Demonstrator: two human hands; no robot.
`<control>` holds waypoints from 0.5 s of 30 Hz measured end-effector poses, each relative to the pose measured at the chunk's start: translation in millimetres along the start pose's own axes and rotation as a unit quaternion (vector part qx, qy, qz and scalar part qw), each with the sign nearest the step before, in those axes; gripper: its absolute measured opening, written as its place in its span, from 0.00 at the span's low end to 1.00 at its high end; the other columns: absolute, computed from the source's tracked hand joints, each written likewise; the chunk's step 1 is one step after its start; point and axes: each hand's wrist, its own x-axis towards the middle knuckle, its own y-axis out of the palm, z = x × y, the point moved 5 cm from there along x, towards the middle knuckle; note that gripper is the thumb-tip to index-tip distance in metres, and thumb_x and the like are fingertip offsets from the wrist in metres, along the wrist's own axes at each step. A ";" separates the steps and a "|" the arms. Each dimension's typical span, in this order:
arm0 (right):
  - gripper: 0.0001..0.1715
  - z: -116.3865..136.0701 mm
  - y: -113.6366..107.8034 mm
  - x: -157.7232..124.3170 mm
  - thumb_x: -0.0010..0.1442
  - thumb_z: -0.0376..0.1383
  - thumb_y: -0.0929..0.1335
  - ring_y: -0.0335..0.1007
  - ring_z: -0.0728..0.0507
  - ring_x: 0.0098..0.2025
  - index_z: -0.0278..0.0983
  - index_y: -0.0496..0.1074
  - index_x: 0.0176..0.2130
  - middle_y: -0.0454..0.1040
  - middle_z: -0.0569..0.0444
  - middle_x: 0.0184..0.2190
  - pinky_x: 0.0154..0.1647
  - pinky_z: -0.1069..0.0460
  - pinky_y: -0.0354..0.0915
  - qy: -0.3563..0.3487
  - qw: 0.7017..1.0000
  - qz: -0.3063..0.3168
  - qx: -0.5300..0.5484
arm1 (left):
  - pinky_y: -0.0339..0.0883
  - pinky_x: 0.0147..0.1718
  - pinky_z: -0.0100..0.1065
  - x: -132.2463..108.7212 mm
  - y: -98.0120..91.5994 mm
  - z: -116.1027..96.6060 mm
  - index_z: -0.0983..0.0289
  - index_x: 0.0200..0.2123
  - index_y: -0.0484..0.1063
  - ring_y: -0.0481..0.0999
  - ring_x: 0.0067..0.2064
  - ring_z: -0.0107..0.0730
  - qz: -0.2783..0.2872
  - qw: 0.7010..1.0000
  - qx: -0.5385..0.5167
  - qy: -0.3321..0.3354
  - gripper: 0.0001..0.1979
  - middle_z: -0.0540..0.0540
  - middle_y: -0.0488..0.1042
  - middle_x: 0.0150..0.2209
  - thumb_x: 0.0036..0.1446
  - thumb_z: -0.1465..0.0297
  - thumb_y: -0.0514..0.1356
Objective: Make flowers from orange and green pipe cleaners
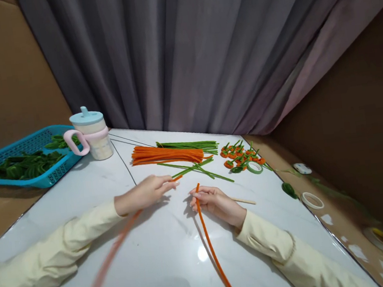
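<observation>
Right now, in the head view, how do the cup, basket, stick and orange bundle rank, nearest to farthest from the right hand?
1. Stick, beside the right hand.
2. Orange bundle, ahead and left.
3. Cup, farther left.
4. Basket, leftmost.

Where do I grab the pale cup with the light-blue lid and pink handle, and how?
Probably best by the pink loop handle, coming from the left with the left hand, once free: the pale cup with the light-blue lid stands upright and its loop sticks out leftward. Go gently, since the blue plastic basket is close by.
</observation>
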 end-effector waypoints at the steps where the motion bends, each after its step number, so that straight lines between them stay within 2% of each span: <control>1: 0.18 -0.6 -0.6 -0.1 0.50 0.38 0.73 0.70 0.49 0.27 0.30 0.72 0.39 0.76 0.50 0.28 0.32 0.53 0.66 0.006 1.000 0.014 -0.001 | 0.53 0.24 0.26 -0.8 -11.9 -3.9 0.63 0.31 0.71 0.66 0.23 0.27 -0.005 0.996 0.084 0.024 0.17 0.50 0.71 0.23 0.61 0.59 0.49; 3: 0.18 -1.0 0.8 -0.6 0.50 0.37 0.73 0.68 0.50 0.23 0.30 0.72 0.40 0.76 0.49 0.26 0.26 0.55 0.64 0.005 0.999 0.043 -0.011 | 0.53 0.25 0.27 -4.3 -22.1 -7.2 0.63 0.30 0.71 0.67 0.25 0.28 0.046 0.981 0.185 0.042 0.18 0.50 0.71 0.24 0.63 0.61 0.47; 5: 0.15 -0.9 3.2 -1.7 0.51 0.37 0.73 0.64 0.53 0.19 0.29 0.72 0.37 0.75 0.50 0.24 0.21 0.58 0.59 0.001 0.998 0.056 -0.020 | 0.53 0.24 0.27 -8.2 -20.8 -5.0 0.63 0.30 0.71 0.66 0.22 0.28 0.093 0.971 0.217 0.028 0.20 0.49 0.68 0.18 0.64 0.61 0.44; 6: 0.14 -0.8 4.2 -2.4 0.52 0.38 0.73 0.62 0.54 0.18 0.29 0.72 0.35 0.75 0.50 0.24 0.19 0.59 0.57 0.001 0.998 0.056 -0.023 | 0.55 0.26 0.27 -9.5 -16.6 -5.0 0.63 0.30 0.70 0.68 0.24 0.29 0.105 0.972 0.207 0.037 0.20 0.50 0.69 0.20 0.64 0.60 0.45; 8: 0.13 -0.3 5.8 -3.8 0.53 0.38 0.72 0.58 0.56 0.16 0.29 0.72 0.33 0.74 0.51 0.23 0.17 0.60 0.52 -0.002 0.998 0.049 -0.028 | 0.58 0.29 0.27 -9.9 -3.2 -5.2 0.64 0.30 0.69 0.71 0.28 0.29 0.121 0.981 0.140 0.063 0.18 0.52 0.72 0.26 0.64 0.61 0.46; 10: 0.13 -0.3 7.6 -5.3 0.54 0.39 0.72 0.55 0.58 0.14 0.30 0.72 0.32 0.74 0.53 0.22 0.15 0.60 0.50 -0.005 0.998 0.048 -0.029 | 0.60 0.30 0.27 -7.7 10.8 -3.2 0.64 0.30 0.67 0.71 0.28 0.28 0.125 0.990 0.028 0.056 0.17 0.52 0.71 0.26 0.64 0.63 0.44; 13: 0.14 -3.1 11.2 -7.3 0.55 0.41 0.71 0.55 0.57 0.13 0.30 0.70 0.31 0.74 0.53 0.22 0.14 0.60 0.50 -0.004 0.997 0.067 -0.030 | 0.59 0.24 0.26 -4.4 26.8 0.2 0.64 0.37 0.64 0.63 0.22 0.23 0.112 0.987 -0.116 0.016 0.15 0.48 0.65 0.24 0.64 0.61 0.45; 15: 0.15 -6.5 14.5 -8.5 0.56 0.42 0.70 0.58 0.56 0.13 0.30 0.69 0.31 0.75 0.51 0.23 0.15 0.59 0.54 0.001 0.995 0.088 -0.043 | 0.54 0.21 0.25 -5.2 37.0 1.2 0.64 0.39 0.63 0.57 0.20 0.21 0.130 0.974 -0.186 -0.010 0.14 0.45 0.61 0.23 0.63 0.60 0.47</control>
